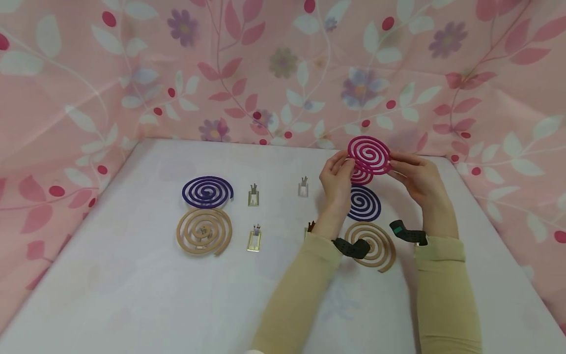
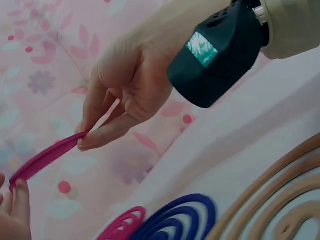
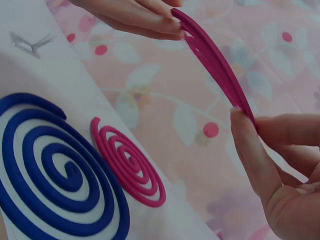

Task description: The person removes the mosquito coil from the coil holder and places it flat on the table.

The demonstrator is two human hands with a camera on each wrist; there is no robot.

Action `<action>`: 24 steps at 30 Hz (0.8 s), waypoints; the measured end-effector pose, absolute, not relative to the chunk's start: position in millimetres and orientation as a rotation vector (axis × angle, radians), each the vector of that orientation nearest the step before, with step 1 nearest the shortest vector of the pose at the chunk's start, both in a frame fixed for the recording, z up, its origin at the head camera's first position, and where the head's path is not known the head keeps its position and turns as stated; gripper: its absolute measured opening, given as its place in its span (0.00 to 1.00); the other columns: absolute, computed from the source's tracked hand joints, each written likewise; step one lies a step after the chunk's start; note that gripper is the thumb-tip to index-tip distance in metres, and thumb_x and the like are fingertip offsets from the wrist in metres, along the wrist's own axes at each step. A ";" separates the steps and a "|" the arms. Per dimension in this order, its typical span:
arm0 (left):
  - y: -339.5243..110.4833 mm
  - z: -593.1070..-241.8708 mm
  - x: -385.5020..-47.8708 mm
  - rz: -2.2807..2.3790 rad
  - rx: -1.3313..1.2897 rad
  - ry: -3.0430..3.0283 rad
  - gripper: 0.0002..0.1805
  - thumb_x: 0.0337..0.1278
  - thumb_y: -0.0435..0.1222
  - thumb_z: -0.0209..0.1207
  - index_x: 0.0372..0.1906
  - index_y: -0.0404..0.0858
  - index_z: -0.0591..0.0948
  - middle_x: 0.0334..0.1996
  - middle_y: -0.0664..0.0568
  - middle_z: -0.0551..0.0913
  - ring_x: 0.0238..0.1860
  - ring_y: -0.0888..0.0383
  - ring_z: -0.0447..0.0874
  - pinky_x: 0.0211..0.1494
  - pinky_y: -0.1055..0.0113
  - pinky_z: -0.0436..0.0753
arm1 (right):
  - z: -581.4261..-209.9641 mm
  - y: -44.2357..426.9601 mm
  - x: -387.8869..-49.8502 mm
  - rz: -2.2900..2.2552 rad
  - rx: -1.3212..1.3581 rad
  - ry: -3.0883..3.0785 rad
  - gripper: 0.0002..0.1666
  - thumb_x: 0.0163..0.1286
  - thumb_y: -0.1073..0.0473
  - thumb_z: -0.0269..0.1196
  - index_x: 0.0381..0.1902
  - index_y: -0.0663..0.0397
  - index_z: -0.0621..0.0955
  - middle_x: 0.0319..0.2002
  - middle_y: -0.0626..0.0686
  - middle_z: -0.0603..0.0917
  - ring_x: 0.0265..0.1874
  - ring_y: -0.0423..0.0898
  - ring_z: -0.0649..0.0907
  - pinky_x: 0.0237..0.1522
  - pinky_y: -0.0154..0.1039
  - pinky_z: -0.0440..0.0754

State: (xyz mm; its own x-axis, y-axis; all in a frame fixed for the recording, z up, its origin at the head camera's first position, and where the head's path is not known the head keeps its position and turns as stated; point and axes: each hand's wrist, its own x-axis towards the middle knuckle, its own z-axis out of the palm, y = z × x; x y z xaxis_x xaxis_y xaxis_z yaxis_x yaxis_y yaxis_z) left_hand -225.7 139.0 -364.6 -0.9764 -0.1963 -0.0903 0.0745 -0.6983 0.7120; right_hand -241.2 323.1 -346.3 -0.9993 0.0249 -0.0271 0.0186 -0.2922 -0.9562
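Note:
Above the table's back right, both hands hold a pink mosquito coil (image 1: 369, 154). My left hand (image 1: 336, 179) pinches its left edge; my right hand (image 1: 417, 182) pinches the right edge between thumb and fingers. Seen nearly edge-on in the right wrist view, the held coil (image 3: 220, 65) slants between the two hands. Below it a second pink coil (image 3: 130, 159) lies on the table, partly hidden by the held one in the head view. Nearer to me in that same column lie a dark blue coil (image 1: 360, 202) and a tan coil (image 1: 392, 246), the latter partly behind the left wrist device.
On the left lie another dark blue coil (image 1: 208, 192) and a tan coil (image 1: 204, 232). Several small metal coil stands (image 1: 253, 197) sit mid-table; one (image 1: 309, 228) is mostly behind the left forearm. Floral pink cloth (image 1: 283, 98) hangs behind the white table (image 1: 146, 295).

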 end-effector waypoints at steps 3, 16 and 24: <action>148.3 -371.1 -224.0 -2.781 0.181 -1.190 0.16 0.63 0.24 0.58 0.55 0.32 0.81 0.52 0.42 0.85 0.41 0.62 0.81 0.51 0.69 0.85 | -350.2 331.4 -240.0 2.531 -0.095 -1.826 0.15 0.69 0.72 0.61 0.52 0.64 0.85 0.42 0.51 0.88 0.38 0.44 0.89 0.42 0.36 0.87; 182.1 -397.0 -240.5 -2.809 0.074 -1.317 0.18 0.65 0.25 0.56 0.58 0.33 0.81 0.55 0.45 0.83 0.53 0.58 0.82 0.58 0.62 0.84 | -359.4 360.3 -235.3 2.574 -0.361 -1.676 0.22 0.67 0.69 0.64 0.58 0.56 0.83 0.43 0.48 0.89 0.41 0.43 0.90 0.42 0.35 0.87; 185.1 -402.4 -247.9 -2.982 0.011 -1.345 0.21 0.68 0.24 0.53 0.64 0.31 0.76 0.65 0.39 0.76 0.67 0.50 0.74 0.67 0.59 0.77 | -366.2 369.4 -239.1 2.668 -0.464 -1.510 0.18 0.65 0.74 0.64 0.51 0.58 0.87 0.41 0.50 0.89 0.40 0.45 0.89 0.42 0.38 0.87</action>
